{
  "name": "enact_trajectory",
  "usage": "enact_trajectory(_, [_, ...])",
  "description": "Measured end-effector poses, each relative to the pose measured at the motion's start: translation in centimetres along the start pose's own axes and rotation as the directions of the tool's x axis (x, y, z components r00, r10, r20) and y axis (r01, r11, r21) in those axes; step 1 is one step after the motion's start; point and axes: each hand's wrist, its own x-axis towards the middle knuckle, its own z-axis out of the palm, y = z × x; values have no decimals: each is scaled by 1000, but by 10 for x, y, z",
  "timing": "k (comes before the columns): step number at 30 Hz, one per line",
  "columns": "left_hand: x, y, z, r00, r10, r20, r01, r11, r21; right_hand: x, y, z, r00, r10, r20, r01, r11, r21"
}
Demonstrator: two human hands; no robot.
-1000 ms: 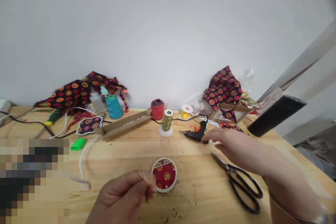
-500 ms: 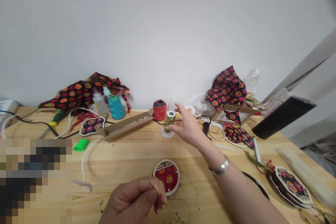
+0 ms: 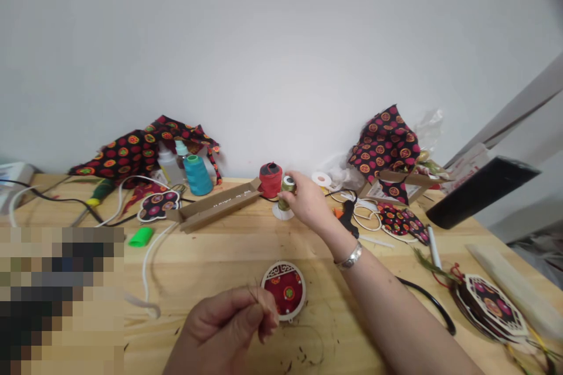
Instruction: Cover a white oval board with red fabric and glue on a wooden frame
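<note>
My left hand (image 3: 233,319) is closed in a pinch at the lower middle, with thin dark thread (image 3: 254,291) poking out above the fingertips. Just beyond it a round pendant (image 3: 288,293) with a pale cut-out rim and red patterned fabric lies on the table. Farther back, my right hand (image 3: 307,199), with a silver bracelet (image 3: 350,258) at the wrist, has its thumb and fingers around an olive-green thread spool (image 3: 287,192). That spool stands upright on its pale disc-shaped base. Left of it is a red spool (image 3: 270,180).
A long cardboard box (image 3: 222,205) and a teal thread cone (image 3: 199,176) stand left of the spools. At right are a black glue gun (image 3: 349,220), a black slab-like object (image 3: 481,193) and stacked fabric pendants (image 3: 492,307). White cables (image 3: 147,263) cross the left side.
My right hand has gone from spread fingers beside the olive-green spool to closing around it. My left hand keeps its pinch. The view has shifted slightly.
</note>
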Motion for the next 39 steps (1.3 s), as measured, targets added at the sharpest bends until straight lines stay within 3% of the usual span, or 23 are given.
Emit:
enact_trajectory(4, [-1,0,-4,995,-23,-97,23,1000,1,-17,-14,-23,990,-90,-108,92,996,21])
enact_trajectory(7, [1,2,-3,979,16,-203,-4,998,64,-44,-32,-39,979,-184,-86,202,926,318])
enact_trajectory(9, [3,5,1,971,93,-219,-68,990,121,-66,-44,-42,987,-157,26,117,824,554])
enact_trajectory(11, [6,6,6,965,144,-218,-118,984,130,-86,-52,-40,987,-76,141,-50,691,721])
enact_trajectory(14, [9,6,13,960,142,-241,-125,988,85,-109,-58,-32,950,-49,307,-256,440,861])
enact_trajectory(16, [10,5,17,959,120,-257,-113,993,43,-118,-59,-27,932,-55,358,-319,341,884])
enact_trajectory(24, [11,1,19,969,-59,-240,29,991,-130,-133,-55,-24,916,-15,401,-375,327,868])
enact_trajectory(30, [11,-2,19,969,-100,-226,63,984,-164,-133,-53,-23,877,31,480,-474,234,849])
enact_trajectory(39, [16,-2,18,967,-126,-220,72,969,-237,-138,-41,-24,856,183,483,-516,342,785])
